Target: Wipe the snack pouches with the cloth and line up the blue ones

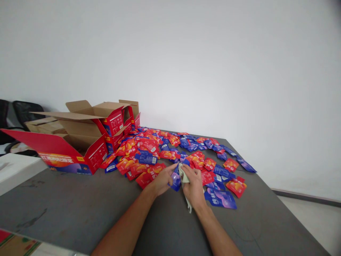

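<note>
Blue, glossy film makes up the pouch [175, 182] at the lower centre of the frame, just above the near stretch of tabletop [165, 227]. The left hand [163, 181] pinches it by its left side, probably to keep it steady. The right hand [194, 185] grips a pale cloth [183, 174], bunched between thumb and fingers, apparently so a folded part meets the pouch; one end hangs loose below.

Red and blue packets [147, 145] overlap across the centre, seemingly spread to stay within reach. Open cartons [98, 154] line the left, flaps raised, perhaps leaving the middle for the packets.

Dark grey, the surface carries blackish marks at lower left. Behind rises a plain white wall [202, 64]; a black chair [28, 110] stands at far left, pale floor [309, 209] shows at lower right.
</note>
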A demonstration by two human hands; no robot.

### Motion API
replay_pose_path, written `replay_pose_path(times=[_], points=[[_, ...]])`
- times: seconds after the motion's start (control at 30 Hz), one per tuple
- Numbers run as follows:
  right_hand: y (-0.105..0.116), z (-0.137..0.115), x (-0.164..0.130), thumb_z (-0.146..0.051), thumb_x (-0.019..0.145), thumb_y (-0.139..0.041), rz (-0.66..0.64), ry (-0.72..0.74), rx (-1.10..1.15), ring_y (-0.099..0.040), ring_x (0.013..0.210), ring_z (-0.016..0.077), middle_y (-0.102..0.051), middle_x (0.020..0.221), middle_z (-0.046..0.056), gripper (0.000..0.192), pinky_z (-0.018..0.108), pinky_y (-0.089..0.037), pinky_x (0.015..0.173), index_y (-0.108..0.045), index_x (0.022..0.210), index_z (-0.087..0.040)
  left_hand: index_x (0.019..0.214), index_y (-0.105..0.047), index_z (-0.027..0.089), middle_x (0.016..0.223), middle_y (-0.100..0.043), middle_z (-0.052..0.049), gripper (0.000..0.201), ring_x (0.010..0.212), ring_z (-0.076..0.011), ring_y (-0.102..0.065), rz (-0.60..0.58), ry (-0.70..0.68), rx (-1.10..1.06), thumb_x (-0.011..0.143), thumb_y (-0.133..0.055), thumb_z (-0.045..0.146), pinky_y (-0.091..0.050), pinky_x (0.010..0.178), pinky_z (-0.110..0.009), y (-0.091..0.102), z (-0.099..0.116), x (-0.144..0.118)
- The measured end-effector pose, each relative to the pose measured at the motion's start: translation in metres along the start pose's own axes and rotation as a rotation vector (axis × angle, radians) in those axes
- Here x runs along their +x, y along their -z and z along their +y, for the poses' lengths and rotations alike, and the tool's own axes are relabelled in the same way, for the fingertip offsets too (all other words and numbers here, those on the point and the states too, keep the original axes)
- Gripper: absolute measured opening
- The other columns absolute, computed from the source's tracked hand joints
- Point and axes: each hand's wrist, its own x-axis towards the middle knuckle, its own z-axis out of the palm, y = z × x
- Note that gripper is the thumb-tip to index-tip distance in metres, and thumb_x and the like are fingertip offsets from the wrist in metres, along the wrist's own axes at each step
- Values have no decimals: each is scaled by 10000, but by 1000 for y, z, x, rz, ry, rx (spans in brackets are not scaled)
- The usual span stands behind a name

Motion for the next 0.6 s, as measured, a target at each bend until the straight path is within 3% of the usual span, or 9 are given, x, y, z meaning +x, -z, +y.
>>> replay_pose_path(times=[0.13, 0.23, 0.3, 0.47, 0.6], points=[[5, 10, 3, -11, 794, -451, 88, -17, -66, -540, 1040, 256, -611, 1357, 45, 593, 440, -451, 896, -635, 1298, -263, 1299, -596, 169, 1016, -703, -84, 772, 730, -139, -616, -34, 18, -92, 545, -578, 4, -413, 581, -202, -9, 1, 2], [3, 4, 1, 24, 748, -458, 14, 50, -46, -533, 1061, 253, -623, 1346, 35, 643, 430, -447, 906, -643, 1289, -270, 1268, -606, 141, 979, -709, -99, 485, 768, -170, -645, 17, 29, -180, 791, -581, 222, -471, 662, -245, -14, 5, 4], [0, -6, -1, 51, 699, -464, -86, 105, -18, -533, 1027, 245, -633, 1335, 21, 706, 410, -459, 882, -638, 1297, -282, 1245, -612, 136, 977, -710, -108, 432, 826, -199, -661, 62, 26, -193, 886, -520, 359, -498, 735, -285, -15, 8, 4], [-4, -26, -4, 70, 639, -474, -289, 174, 25, -539, 949, 234, -636, 1333, -17, 764, 375, -484, 798, -657, 1265, -328, 1165, -639, 155, 973, -713, -98, 451, 847, -214, -670, 206, -27, -136, 879, -521, 483, -515, 788, -326, -12, 10, 6], [-1, -24, -2, 63, 672, -462, -220, 122, 80, -561, 994, 234, -645, 1315, 5, 721, 394, -485, 849, -660, 1260, -302, 1060, -662, 138, 888, -715, -84, 390, 744, -190, -663, 342, -68, -58, 767, -645, 395, -507, 686, -286, -10, 6, 10]])
